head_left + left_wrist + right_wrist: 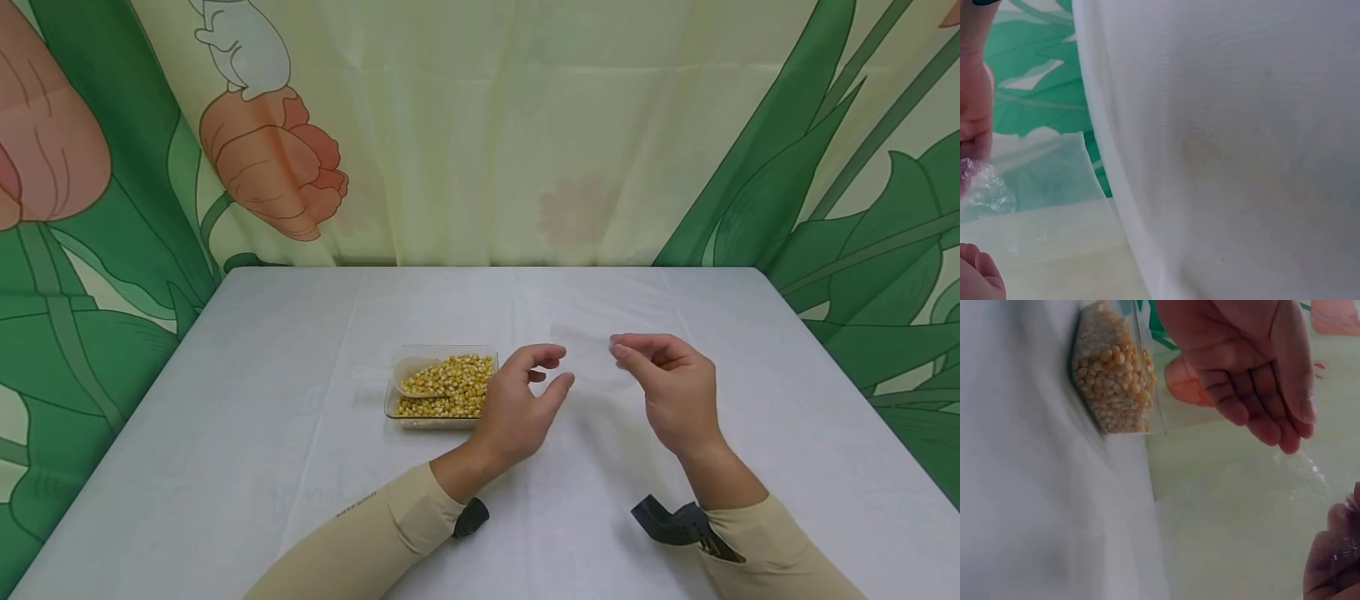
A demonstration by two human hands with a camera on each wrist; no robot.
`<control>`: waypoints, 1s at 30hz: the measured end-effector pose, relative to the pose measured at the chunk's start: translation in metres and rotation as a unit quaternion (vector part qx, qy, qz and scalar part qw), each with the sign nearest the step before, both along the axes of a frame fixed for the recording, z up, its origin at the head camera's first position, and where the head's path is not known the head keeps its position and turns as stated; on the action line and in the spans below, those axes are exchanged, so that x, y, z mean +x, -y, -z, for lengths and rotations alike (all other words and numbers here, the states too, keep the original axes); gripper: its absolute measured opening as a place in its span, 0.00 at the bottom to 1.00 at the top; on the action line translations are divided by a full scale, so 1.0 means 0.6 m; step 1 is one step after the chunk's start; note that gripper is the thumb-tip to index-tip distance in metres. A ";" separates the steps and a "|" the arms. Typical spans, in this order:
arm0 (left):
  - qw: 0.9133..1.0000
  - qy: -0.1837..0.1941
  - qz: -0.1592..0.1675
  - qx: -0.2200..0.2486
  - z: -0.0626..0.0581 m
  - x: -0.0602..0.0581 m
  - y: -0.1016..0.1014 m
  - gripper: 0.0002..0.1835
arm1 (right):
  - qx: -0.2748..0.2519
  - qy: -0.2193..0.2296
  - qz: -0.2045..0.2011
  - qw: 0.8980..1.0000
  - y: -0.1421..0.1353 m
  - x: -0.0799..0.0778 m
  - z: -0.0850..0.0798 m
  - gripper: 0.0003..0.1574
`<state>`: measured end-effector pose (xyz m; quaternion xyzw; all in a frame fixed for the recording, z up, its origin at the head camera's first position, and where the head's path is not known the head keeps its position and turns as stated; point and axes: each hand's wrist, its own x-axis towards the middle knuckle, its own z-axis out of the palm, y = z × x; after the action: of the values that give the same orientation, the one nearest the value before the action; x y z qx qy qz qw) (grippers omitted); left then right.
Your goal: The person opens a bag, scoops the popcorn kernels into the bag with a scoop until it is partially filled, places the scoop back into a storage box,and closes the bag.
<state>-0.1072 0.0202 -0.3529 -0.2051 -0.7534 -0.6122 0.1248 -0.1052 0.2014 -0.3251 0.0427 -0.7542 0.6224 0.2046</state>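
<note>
A thin clear plastic bag [1047,187], barely visible in the head view, hangs from my right hand [678,387]. My right thumb and fingertips pinch it at a crumpled part. Facing it is my left hand [517,408], thumb and fingers spread apart; in the right wrist view the left hand [1250,375] has its fingers extended near the edge of the plastic, and nothing is gripped in it. Behind the left hand stands a clear rectangular container [427,423] of yellow corn kernels [468,383], its right side partly hidden. A translucent scoop [412,367] lies in the kernels.
The scoop's pale handle sticks out past the container's left side. A white cloth covers the table [225,433]. Behind it hangs a curtain [465,150] printed with flowers and leaves. Black wrist mounts [671,523] sit on both sleeves.
</note>
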 end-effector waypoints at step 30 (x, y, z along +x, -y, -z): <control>0.977 0.195 0.063 0.053 -0.023 -0.004 0.002 0.15 | -0.035 -0.077 -0.200 0.976 0.013 0.013 0.016 0.15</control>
<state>-0.1098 0.0190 -0.3392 -0.1224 -0.7152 -0.6861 -0.0526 -0.0971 0.1935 -0.3347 0.2332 -0.6904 0.6715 0.1347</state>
